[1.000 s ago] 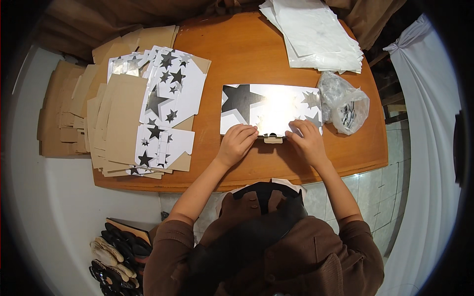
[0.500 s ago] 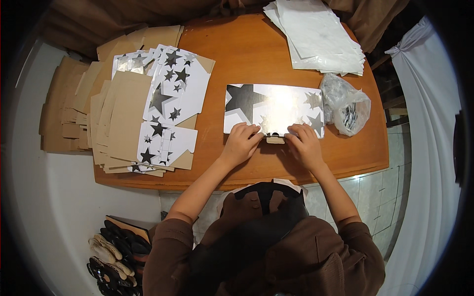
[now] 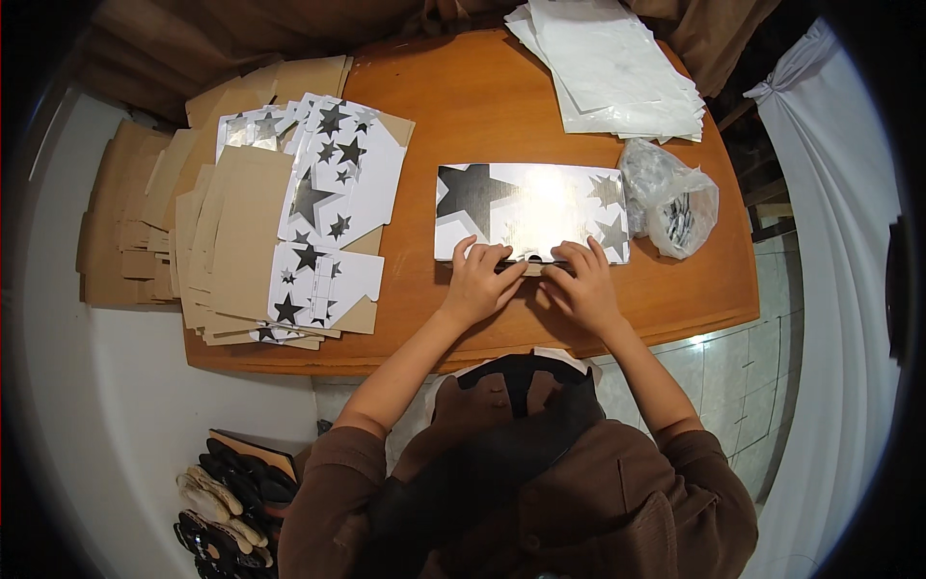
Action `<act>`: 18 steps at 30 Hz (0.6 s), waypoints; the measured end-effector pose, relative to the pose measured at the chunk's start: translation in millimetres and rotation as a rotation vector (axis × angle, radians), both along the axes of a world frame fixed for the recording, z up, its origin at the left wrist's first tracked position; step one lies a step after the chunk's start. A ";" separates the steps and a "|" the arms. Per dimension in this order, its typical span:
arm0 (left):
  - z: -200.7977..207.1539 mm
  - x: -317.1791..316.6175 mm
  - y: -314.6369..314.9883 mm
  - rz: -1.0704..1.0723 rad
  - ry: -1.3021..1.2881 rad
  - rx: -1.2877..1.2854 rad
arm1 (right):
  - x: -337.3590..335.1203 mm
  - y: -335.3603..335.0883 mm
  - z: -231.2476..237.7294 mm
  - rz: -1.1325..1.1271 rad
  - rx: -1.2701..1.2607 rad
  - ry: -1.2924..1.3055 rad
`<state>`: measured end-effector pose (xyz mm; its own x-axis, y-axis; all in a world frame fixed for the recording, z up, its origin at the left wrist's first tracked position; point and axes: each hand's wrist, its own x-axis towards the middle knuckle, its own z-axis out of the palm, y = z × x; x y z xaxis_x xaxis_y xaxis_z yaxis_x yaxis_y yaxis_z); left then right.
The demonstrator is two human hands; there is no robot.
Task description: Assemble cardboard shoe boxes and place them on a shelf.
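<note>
A flat white cardboard box with black and silver stars lies closed on the table in front of me. My left hand grips the left part of its front edge, fingertips on the lid and thumb down by the small brown tab at the middle. On the other side of that tab my right hand does the same, its fingers bent over the edge and its thumb low against the front. Part of the front wall is hidden behind both hands.
Flat cardboard box blanks, some star-printed, are piled on the left of the wooden table. White sheets lie at the back right. An opened plastic bag of small dark items sits right of the box. Shoes stand at lower left.
Both thumbs have moved inward toward the tab at the box's front, and less of the tab shows now. The box stays in place, while the view has shifted slightly.
</note>
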<state>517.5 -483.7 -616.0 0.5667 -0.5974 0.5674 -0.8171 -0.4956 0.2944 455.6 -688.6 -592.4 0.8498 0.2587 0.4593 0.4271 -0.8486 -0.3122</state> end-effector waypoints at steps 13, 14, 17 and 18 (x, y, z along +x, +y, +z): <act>1.9 -3.5 -11.4 0.055 0.037 -0.064 | -0.3 -1.7 -10.4 0.010 -0.116 -0.050; 2.2 -3.4 -11.7 0.052 0.039 -0.065 | -0.3 -3.4 -12.7 0.021 -0.135 -0.080; 0.7 -2.7 -9.0 0.033 0.033 -0.067 | -0.5 -1.7 -11.5 0.012 -0.148 -0.092; -0.8 -2.5 -8.5 0.028 0.022 -0.071 | -0.2 -1.4 -11.9 0.013 -0.148 -0.092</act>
